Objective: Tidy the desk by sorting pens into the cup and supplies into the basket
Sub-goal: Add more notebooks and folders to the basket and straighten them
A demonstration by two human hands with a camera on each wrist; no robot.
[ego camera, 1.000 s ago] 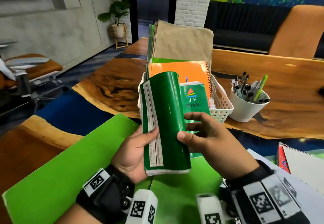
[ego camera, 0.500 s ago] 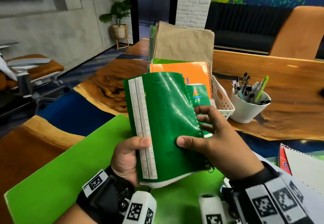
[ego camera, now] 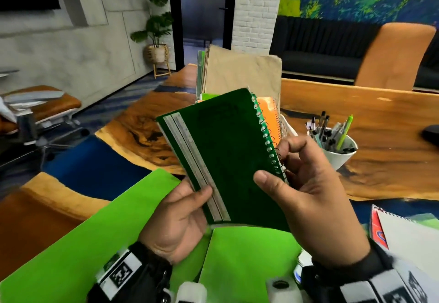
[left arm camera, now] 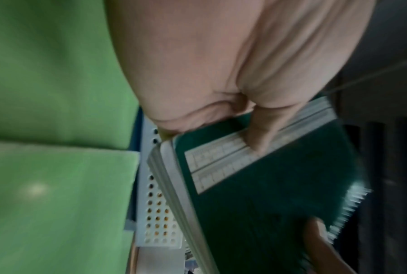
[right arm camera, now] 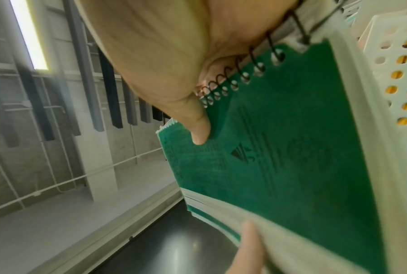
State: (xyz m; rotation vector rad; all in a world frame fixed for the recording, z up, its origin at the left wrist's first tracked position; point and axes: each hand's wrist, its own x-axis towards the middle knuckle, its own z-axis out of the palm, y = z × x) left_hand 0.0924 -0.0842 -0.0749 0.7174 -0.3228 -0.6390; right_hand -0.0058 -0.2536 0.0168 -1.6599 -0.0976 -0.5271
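Spanning both hands' grip, green spiral notebook, spine rightward.

The wooden table carries a white basket, a white cup of pens beside it, and bright green folders nearest the camera.

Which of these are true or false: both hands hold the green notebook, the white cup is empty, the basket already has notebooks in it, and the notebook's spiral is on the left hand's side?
1. Both hands hold the green notebook. True: left hand and right hand grip it.
2. The white cup is empty. False: pens stand in it.
3. The basket already has notebooks in it. True.
4. The spiral is on the left hand's side. False: it is by the right hand.
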